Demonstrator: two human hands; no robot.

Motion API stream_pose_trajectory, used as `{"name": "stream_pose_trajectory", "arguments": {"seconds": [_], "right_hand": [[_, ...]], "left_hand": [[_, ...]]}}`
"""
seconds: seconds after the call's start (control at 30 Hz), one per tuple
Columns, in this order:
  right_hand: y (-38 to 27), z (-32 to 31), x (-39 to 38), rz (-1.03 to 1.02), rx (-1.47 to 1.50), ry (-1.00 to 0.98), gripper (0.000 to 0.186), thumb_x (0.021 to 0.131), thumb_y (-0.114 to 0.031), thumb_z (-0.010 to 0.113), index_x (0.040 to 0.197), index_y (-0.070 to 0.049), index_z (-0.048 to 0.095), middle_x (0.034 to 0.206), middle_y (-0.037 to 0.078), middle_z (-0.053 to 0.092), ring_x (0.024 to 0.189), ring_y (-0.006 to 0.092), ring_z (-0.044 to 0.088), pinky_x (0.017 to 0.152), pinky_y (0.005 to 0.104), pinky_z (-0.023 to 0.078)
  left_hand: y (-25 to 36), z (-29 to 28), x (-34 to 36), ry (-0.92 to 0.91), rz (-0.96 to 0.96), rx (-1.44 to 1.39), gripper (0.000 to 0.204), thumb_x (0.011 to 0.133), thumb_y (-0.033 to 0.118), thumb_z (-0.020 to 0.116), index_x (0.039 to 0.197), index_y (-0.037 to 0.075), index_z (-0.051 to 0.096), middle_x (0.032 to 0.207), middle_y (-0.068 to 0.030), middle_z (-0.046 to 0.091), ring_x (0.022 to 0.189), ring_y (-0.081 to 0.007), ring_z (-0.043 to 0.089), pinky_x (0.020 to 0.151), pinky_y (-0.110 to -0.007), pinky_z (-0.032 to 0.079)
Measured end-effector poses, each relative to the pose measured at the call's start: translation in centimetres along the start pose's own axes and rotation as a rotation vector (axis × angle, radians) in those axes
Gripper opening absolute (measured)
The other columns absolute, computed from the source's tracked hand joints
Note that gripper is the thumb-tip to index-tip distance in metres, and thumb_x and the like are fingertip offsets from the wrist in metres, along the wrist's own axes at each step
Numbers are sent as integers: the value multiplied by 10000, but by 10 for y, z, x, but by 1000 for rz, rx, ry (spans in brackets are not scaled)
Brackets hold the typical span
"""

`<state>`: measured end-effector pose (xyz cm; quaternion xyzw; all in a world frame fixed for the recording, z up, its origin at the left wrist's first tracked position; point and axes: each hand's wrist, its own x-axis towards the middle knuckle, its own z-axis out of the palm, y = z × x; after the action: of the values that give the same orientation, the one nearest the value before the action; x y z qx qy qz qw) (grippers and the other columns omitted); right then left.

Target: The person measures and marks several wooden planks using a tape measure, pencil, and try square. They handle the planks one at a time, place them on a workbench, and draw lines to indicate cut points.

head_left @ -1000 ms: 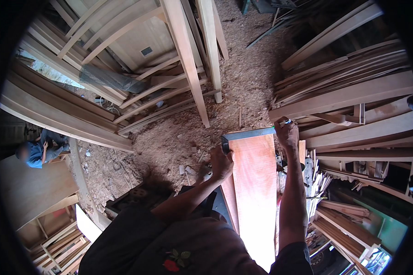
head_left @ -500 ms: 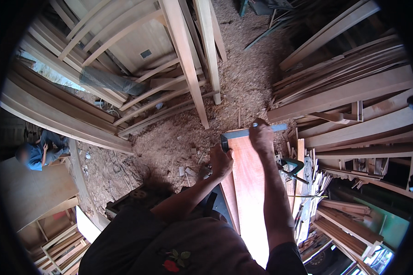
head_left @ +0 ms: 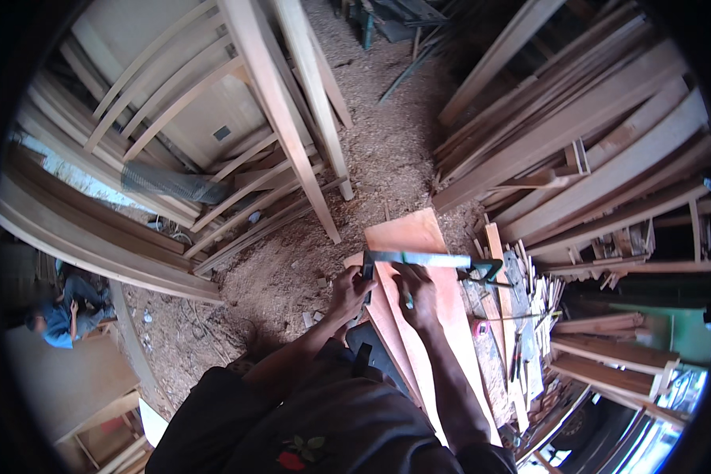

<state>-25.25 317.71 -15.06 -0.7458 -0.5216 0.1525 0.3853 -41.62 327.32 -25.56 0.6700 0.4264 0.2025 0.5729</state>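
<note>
A try square [head_left: 426,259] lies across a reddish wooden board [head_left: 407,229], its metal blade pointing right. My left hand [head_left: 350,292] is closed around the dark stock of the square at the board's left edge. Just below the blade, my right hand [head_left: 415,294] rests over the board, fingers closed on a slim green pencil [head_left: 408,299]. The pencil's upper end shows by the blade; its other details are too small to tell. A second reddish plank [head_left: 387,336] lies along the left side of the board.
Right of the board are a dark green clamp [head_left: 488,271], a small pink tape measure [head_left: 482,328] and a heap of thin offcuts [head_left: 541,296]. Timber stacks [head_left: 600,182] line the right; wooden frames [head_left: 292,150] lean at left. Shavings cover the floor [head_left: 379,150]. A person [head_left: 67,316] sits far left.
The square has come from the board's far end nearer to me, so bare board now shows beyond it. Both hands moved nearer with it; the right shifted left. The view has turned.
</note>
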Motion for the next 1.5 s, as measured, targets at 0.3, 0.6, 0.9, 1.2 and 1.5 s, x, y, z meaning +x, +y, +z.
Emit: {"name": "stream_pose_trajectory", "arguments": {"seconds": [0.3, 0.6, 0.9, 1.2, 1.5], "right_hand": [[-6, -102, -242, 578, -317, 230, 456, 793, -252, 833, 1170, -76, 645, 1016, 136, 626, 991, 361, 624, 851, 491, 488], [-48, -73, -484, 1008, -119, 998, 157, 854, -137, 718, 961, -91, 613, 921, 120, 638, 838, 356, 673, 733, 470, 532], [-55, -56, -685, 1386, -111, 1632, 340, 803, -254, 822, 1000, -32, 657, 850, 179, 698, 807, 328, 702, 732, 438, 538], [-97, -59, -769, 1568, -241, 1572, 357, 792, -284, 835, 1007, -57, 664, 890, 163, 704, 873, 372, 695, 769, 471, 535], [-128, -46, -751, 1580, -223, 1448, 350, 797, -236, 844, 1039, -66, 656, 985, 158, 674, 934, 372, 680, 814, 479, 544]], "left_hand": [[64, 61, -69, -850, 100, 3, 356, 850, 198, 866, 1067, -22, 689, 776, 7, 593, 692, -88, 509, 627, -283, 467], [69, 202, -174, -1221, -43, 126, 480, 1025, 395, 670, 1253, -27, 673, 1091, -133, 718, 981, -225, 710, 840, -394, 611], [67, 254, -281, -1052, 818, 1332, 1246, 619, 473, 965, 1616, 72, 333, 1699, -293, 125, 1566, -474, 125, 1293, -509, 157], [93, 313, -298, -1194, 697, 1400, 919, 773, 417, 881, 1472, -52, 513, 1528, -320, 463, 1493, -428, 356, 1232, -524, 297], [88, 412, -524, -2031, 778, 680, 568, 934, 274, 752, 1356, -77, 606, 1220, -265, 706, 1116, -351, 711, 972, -425, 551]]}}
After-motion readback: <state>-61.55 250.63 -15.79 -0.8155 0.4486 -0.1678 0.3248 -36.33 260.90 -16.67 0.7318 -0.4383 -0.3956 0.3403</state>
